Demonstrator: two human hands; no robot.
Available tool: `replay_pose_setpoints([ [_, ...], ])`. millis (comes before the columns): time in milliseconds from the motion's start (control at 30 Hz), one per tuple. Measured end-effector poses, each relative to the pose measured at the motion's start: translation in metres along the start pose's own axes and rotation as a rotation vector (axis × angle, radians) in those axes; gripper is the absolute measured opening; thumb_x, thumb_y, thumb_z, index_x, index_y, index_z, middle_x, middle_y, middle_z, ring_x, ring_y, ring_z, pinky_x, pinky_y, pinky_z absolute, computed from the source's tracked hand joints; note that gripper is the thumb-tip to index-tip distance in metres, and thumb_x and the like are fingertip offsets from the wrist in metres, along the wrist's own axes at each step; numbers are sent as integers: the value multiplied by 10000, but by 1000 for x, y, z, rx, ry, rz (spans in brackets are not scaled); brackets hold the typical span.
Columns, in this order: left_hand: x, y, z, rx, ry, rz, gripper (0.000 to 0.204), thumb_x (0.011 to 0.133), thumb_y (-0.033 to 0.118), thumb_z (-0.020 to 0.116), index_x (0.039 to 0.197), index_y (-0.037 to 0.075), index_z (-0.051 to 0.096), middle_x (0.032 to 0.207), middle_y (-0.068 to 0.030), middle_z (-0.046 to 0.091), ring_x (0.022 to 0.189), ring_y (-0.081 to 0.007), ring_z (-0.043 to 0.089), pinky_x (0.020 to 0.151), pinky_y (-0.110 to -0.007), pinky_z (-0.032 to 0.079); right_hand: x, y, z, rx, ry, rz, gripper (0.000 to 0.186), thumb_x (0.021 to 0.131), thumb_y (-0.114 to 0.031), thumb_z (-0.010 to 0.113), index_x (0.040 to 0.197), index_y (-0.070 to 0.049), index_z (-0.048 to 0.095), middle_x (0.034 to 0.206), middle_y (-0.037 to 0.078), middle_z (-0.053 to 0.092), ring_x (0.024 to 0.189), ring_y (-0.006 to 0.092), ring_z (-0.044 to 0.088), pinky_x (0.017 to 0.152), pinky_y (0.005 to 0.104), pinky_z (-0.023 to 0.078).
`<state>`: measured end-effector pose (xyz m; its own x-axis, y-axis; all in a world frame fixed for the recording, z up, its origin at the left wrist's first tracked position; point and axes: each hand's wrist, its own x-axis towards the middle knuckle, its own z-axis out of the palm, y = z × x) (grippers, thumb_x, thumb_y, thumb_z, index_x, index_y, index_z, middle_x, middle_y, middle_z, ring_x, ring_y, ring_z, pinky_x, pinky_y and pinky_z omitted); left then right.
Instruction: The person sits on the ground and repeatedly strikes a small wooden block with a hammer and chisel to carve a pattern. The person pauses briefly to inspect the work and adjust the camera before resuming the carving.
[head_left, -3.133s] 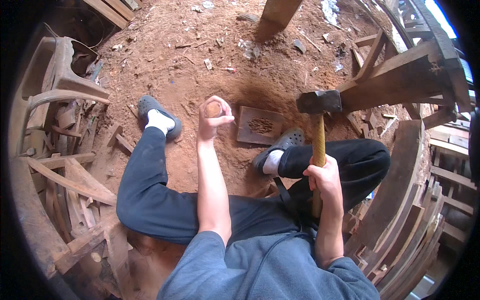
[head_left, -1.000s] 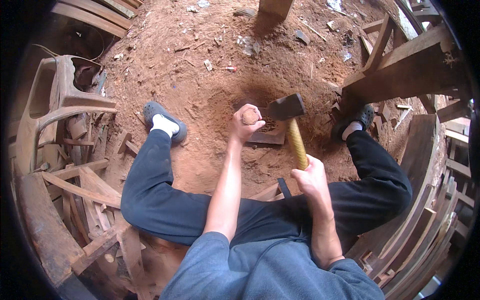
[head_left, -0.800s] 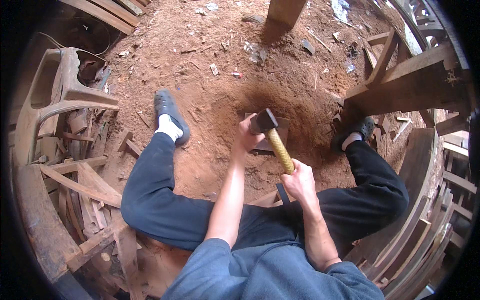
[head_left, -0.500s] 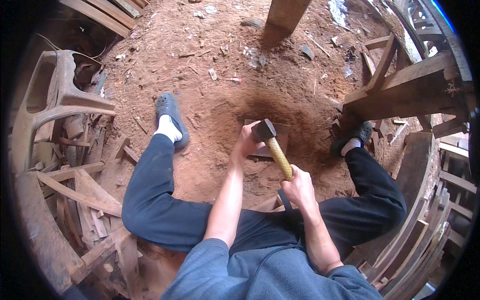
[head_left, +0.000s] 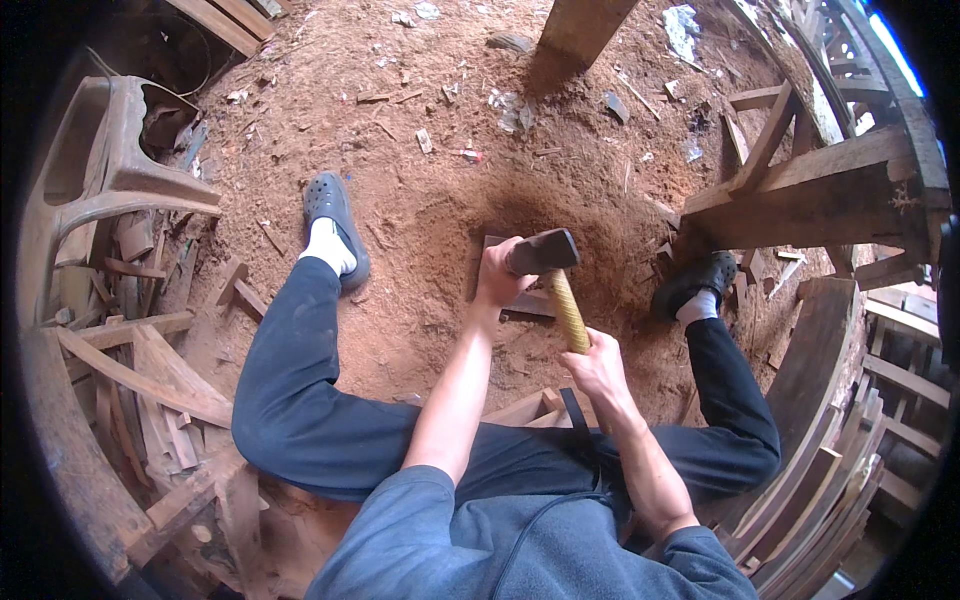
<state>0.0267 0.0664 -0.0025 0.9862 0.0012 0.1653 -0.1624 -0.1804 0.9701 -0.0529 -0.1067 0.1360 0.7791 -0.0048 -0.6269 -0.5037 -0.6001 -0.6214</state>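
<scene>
My right hand (head_left: 596, 364) is wrapped round the yellow-covered handle of a hammer (head_left: 568, 312). The tool's dark metal head is raised just beside my left hand (head_left: 503, 272) and covers part of its fingers. My left fingers are curled closed, and what they grip is hidden behind the hammer head. Below both hands, a flat wooden board (head_left: 490, 246) lies on the ground between my feet, partly covered by my left hand and the hammer.
Sawdust and scraps cover the ground (head_left: 420, 190). A dusty plastic chair (head_left: 130, 180) lies at the left among wood offcuts. A heavy timber frame (head_left: 800, 205) stands at the right, with stacked boards (head_left: 810, 490) below it. A wooden post (head_left: 580, 35) rises at the far side.
The hammer head has shifted slightly right and turned to lie more level, and its handle stands steeper. My left hand stays by the board, still closed. The whole view has shifted a little.
</scene>
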Motion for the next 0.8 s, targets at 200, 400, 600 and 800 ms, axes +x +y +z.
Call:
replay_pose_setpoints([
  [200, -3, -4, 8, -80, 62, -54, 157, 641, 83, 696, 757, 47, 595, 680, -101, 633, 644, -216, 656, 607, -315, 510, -41, -24, -49, 297, 282, -175, 137, 658, -43, 680, 677, -45, 544, 602, -15, 526, 521, 72, 473, 467, 269, 395],
  [400, -1, -11, 15, -69, 34, 13, 140, 638, 70, 687, 740, 48, 593, 682, -113, 635, 644, -217, 657, 601, -310, 510, -79, -84, -109, 777, 538, -867, 220, 746, 78, 531, 804, -51, 363, 522, 44, 436, 378, 127, 402, 369, 272, 373],
  [600, -2, -9, 17, -95, 85, 46, 143, 644, 76, 688, 743, 43, 591, 689, -128, 634, 644, -254, 652, 608, -313, 511, -2, -23, 3, -233, 405, -397, 72, 709, -28, 618, 771, -36, 582, 644, 152, 608, 554, 255, 596, 549, 385, 475],
  [800, -8, -13, 20, -53, 123, 135, 146, 644, 90, 691, 751, 42, 605, 714, -133, 639, 664, -242, 665, 601, -326, 514, -17, -18, -29, -11, 348, -426, 170, 668, -16, 581, 835, 0, 607, 534, 62, 504, 479, 115, 442, 467, 314, 406],
])
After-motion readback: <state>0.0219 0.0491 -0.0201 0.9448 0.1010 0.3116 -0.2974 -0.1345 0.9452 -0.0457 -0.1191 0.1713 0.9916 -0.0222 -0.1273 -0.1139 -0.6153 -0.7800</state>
